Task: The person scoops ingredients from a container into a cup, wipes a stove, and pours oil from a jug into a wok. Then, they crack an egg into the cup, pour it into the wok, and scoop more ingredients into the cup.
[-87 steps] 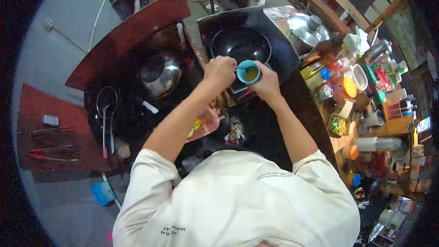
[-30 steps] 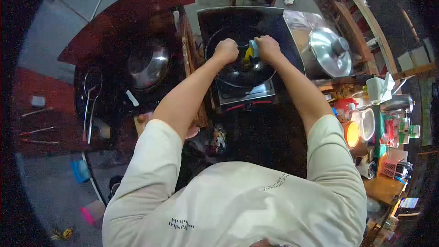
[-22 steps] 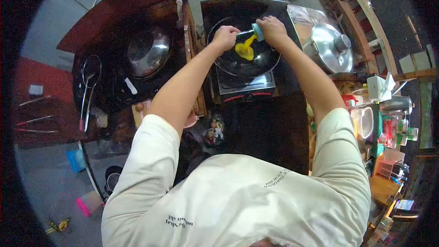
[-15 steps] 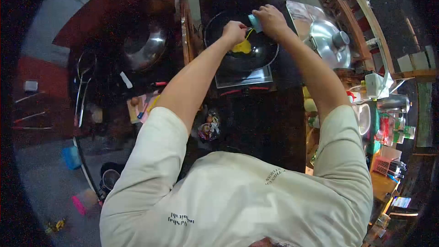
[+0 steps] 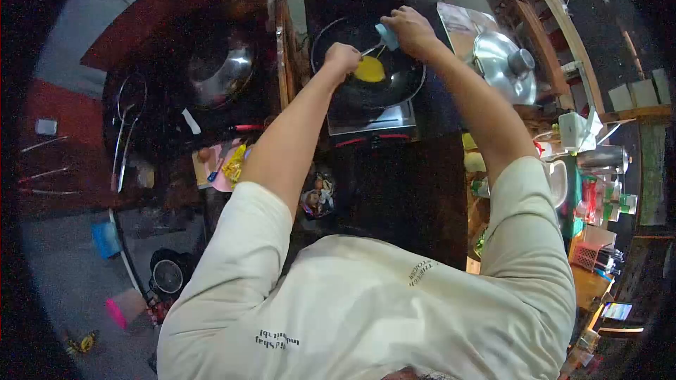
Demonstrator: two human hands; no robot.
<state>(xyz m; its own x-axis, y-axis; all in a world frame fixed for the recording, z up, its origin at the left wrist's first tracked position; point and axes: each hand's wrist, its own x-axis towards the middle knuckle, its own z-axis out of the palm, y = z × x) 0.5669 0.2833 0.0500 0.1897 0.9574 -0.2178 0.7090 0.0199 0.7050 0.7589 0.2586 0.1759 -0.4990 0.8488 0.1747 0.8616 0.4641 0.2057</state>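
A light blue cup is tipped over the dark wok, gripped by my right hand. My left hand is closed around the handle of a thin metal utensil, which reaches toward the cup's mouth; whether it is a spoon or a fork I cannot tell. Beaten egg lies as a yellow rounded pool inside the wok, below the cup. A thin yellow strand shows beneath the cup's rim. The wok sits on a stove with a shiny metal front.
To the right stands a silver pot lid with a black knob. A second large wok is at the left, with a long-handled strainer beside it. An egg and yellow packet lie near my left forearm. Shelves with containers line the right.
My left hand has moved left and slightly down, drawing the utensil away from the cup. The egg in the wok has spread from an uneven patch into a rounder pool, and its falling stream is thinner.
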